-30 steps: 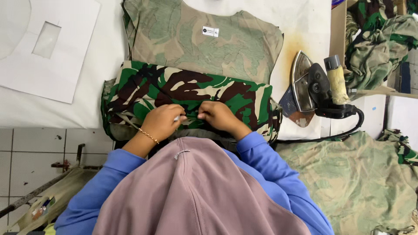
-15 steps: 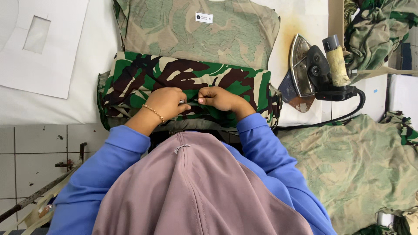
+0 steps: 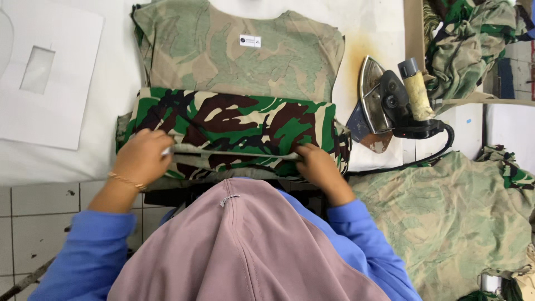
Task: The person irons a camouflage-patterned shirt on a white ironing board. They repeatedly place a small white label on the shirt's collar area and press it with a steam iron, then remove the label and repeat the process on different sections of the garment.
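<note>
A folded green, brown and cream camouflage garment (image 3: 239,125) lies across the near edge of the white ironing surface (image 3: 95,72). My left hand (image 3: 143,158) pinches its lower folded edge at the left end. My right hand (image 3: 316,165) pinches the same edge at the right end, so the fold is stretched straight between them. Under and behind it lies a paler, faded camouflage garment (image 3: 234,56) with a small white label. My mauve head covering (image 3: 234,245) hides the area right below the fold.
An electric iron (image 3: 384,106) rests tilted at the right of the pad, beside a scorch stain. Its black cord loops to the right. Heaps of camouflage cloth (image 3: 446,206) lie at right and upper right. A white card template (image 3: 44,78) lies at left. Tiled floor shows at lower left.
My hands were close together at the middle of the fold; they have slid apart to its left and right ends. The view has shifted slightly closer.
</note>
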